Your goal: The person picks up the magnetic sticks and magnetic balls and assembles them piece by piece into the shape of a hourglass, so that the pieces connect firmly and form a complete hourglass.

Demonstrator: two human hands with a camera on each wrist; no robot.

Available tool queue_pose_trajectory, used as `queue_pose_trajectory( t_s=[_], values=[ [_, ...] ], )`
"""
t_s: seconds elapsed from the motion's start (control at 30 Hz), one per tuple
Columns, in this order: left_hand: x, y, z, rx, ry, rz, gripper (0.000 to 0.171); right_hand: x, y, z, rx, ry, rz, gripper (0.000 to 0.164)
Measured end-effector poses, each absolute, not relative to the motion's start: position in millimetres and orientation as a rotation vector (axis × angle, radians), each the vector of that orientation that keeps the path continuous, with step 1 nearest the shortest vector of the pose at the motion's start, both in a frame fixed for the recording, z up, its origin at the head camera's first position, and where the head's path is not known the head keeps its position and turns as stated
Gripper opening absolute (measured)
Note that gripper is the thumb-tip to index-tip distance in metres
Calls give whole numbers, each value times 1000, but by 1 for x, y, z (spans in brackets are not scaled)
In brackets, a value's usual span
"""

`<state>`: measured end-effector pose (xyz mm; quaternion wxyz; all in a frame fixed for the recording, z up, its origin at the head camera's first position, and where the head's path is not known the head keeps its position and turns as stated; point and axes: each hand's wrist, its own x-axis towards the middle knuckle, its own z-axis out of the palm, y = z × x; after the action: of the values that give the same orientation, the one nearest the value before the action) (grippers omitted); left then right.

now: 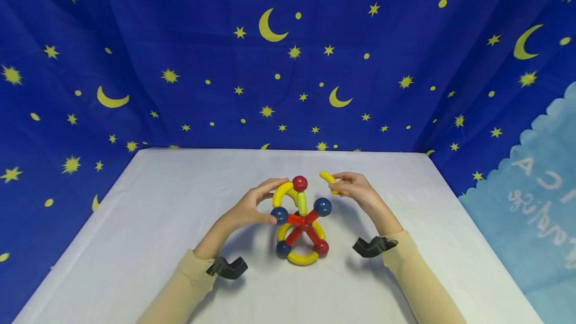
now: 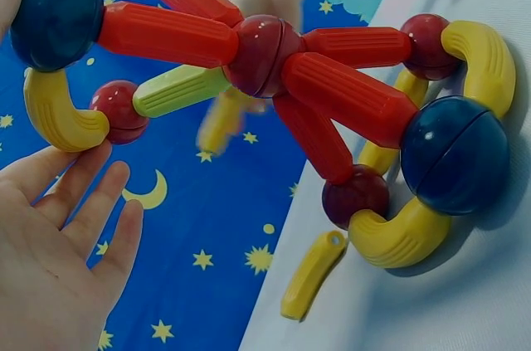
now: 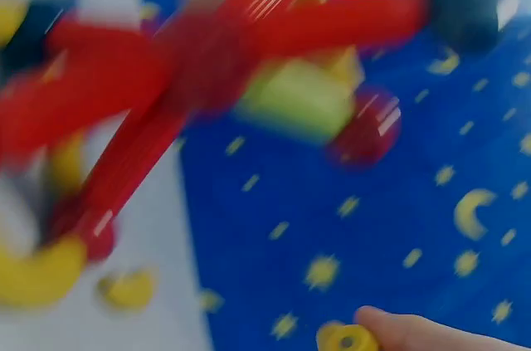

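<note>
A ball-and-rod model [image 1: 305, 223] of red rods, red and blue balls and yellow curved rods stands on the white table. My left hand [image 1: 252, 206] holds its upper left part, thumb at a blue ball [image 1: 279, 215] and fingertips by the top red ball [image 1: 300, 183]. A light green rod [image 2: 181, 90] joins that red ball to the central red ball [image 2: 264, 56]. To the model's right, my right hand [image 1: 357, 191] pinches a yellow curved rod [image 1: 326, 177] between thumb and fingers, above the table. The right wrist view shows the rod's round end [image 3: 348, 339].
Another yellow curved rod [image 2: 311, 276] lies loose on the table [image 1: 180, 184] beside the model's base. A blue curtain [image 1: 202, 54] with yellow stars and moons hangs behind and at the sides. Light blue lettered cloth [image 1: 531, 224] hangs at right. Black mounts [image 1: 227, 268] sit on both wrists.
</note>
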<state>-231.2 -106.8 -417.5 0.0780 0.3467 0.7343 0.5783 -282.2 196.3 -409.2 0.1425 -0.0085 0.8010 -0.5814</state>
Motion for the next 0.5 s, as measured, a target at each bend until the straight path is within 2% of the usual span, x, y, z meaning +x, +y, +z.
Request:
queue_pose_trajectory(
  t_s=[0.27,0.5],
  values=[
    [-231,-106,-416,1030,2208,1729,106,-243,176,-363,-142,2062,-1942,52],
    [-231,-106,-417,1021,2209,1724,109,-225,166,-355,-202,2084,-1898,48]
  ],
)
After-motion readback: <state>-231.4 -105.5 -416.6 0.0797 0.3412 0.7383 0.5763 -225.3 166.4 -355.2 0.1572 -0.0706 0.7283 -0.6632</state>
